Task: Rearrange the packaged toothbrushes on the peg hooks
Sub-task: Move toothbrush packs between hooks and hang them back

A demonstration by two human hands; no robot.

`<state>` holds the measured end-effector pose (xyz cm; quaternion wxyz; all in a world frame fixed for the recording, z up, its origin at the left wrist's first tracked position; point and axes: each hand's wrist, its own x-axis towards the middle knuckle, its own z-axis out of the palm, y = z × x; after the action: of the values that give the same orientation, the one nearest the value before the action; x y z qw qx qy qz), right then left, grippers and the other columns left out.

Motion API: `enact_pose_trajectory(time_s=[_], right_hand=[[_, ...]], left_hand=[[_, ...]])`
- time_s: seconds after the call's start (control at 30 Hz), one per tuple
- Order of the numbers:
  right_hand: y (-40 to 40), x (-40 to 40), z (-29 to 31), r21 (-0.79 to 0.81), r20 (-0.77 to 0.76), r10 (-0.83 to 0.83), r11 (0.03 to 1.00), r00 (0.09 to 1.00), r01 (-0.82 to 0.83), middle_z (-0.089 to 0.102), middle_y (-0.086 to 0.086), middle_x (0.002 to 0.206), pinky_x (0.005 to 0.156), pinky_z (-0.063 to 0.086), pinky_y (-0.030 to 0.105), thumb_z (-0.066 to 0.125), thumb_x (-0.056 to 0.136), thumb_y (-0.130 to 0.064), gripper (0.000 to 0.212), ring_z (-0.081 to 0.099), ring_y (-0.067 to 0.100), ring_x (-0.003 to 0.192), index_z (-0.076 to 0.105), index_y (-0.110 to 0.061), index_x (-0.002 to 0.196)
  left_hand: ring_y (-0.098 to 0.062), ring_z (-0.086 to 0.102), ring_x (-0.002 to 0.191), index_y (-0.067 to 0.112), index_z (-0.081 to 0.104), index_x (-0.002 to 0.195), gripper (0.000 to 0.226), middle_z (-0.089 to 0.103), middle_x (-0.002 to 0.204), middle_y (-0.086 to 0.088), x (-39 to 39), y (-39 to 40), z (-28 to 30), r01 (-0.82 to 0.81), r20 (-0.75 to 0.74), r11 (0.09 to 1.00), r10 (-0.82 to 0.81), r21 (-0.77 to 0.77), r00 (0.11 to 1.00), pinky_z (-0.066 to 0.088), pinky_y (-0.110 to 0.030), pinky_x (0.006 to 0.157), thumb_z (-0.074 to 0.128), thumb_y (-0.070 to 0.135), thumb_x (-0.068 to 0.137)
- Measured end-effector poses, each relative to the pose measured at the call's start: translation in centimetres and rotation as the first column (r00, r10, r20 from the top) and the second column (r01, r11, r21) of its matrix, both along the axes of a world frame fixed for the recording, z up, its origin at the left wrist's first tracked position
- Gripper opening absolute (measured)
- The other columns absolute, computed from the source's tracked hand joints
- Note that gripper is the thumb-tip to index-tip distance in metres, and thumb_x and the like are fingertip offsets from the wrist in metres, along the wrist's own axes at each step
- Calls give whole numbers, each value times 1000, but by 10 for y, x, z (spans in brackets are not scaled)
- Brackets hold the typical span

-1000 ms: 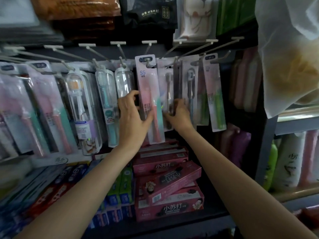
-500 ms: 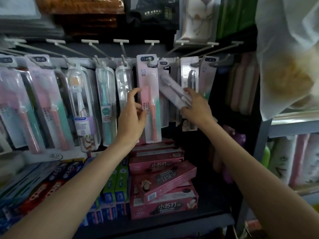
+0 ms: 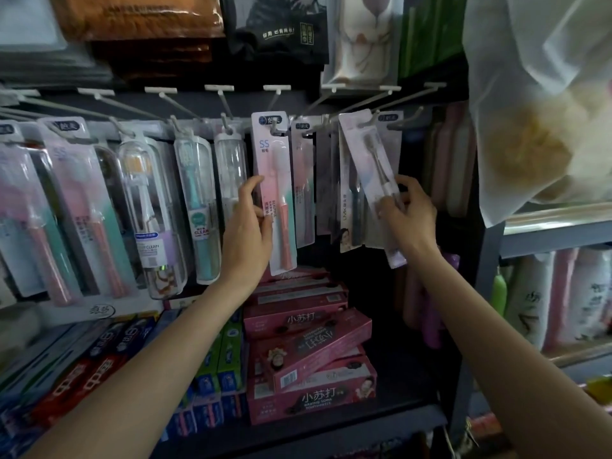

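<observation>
The left hand [image 3: 246, 223] grips the left edge of the pink-and-teal toothbrush pack [image 3: 276, 193], thumb in front, holding it flat and steady on its peg hook [image 3: 273, 127]; this likely stops it swinging. The right hand [image 3: 405, 212] pinches the lower half of a pale toothbrush pack [image 3: 371, 167], which tilts with its top at the neighbouring hook [image 3: 372, 115]. Whether the hang hole is threaded cannot be told. The tilt probably aligns the hole with the hook tip. Toothpaste boxes [image 3: 308, 352] are stacked on the shelf below.
</observation>
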<state>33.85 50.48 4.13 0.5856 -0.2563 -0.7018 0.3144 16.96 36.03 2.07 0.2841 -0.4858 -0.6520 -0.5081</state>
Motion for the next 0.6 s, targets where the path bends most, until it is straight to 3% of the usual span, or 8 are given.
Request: enact_pose_trajectory(time_s=[0.07,0.2,0.37,0.47,0.53,0.6], right_hand=[[0,-7,-3,-7,52,14,1000,999,-14,56,-4,80,56,39,14,50,90,-14,33,53,14,76,51,-13,122],[7,-17,-14,-93,120,6,996,993,6,53,11,116,87,46,33,53,91,-28,41,54,22,100,47,-12,128],[14,-18,-11,-75,100,-139,986,985,146,43,17,122,97,41,35,50,92,-18,31,47,31,111,50,-4,119],[8,-21,-7,39,51,-196,980,979,194,45,15,119,92,42,30,49,92,-12,25,50,28,104,51,-2,115],[-6,-30,-4,195,28,-91,977,995,84,53,10,108,75,44,18,50,91,-8,21,53,17,90,54,-3,111],[-18,-46,-4,310,142,4,949,990,-48,55,7,107,71,39,10,49,91,-6,23,52,12,88,54,-5,114]], left_hand=[[-12,49,71,21,26,139,56,49,83,-2,1,0,0,6,0,1000,-6,-4,1000,36,-13,59,50,5,91],[-7,49,69,22,25,140,56,50,86,-4,0,-2,0,18,20,1000,-18,-13,1000,37,-13,59,49,6,92],[-10,51,70,22,26,139,55,51,85,-6,-1,-1,-1,23,6,1000,-23,2,1000,38,-12,59,49,6,92],[-13,52,73,21,27,139,55,50,84,-5,1,0,-1,33,16,999,-34,11,999,40,-13,62,49,5,92],[-14,52,74,21,27,139,55,50,84,-5,1,-1,-1,33,8,999,-33,7,999,41,-14,63,50,5,92],[-14,52,73,21,26,140,55,51,85,-5,-1,-3,0,24,4,1000,-24,-5,1000,41,-14,63,50,6,92]])
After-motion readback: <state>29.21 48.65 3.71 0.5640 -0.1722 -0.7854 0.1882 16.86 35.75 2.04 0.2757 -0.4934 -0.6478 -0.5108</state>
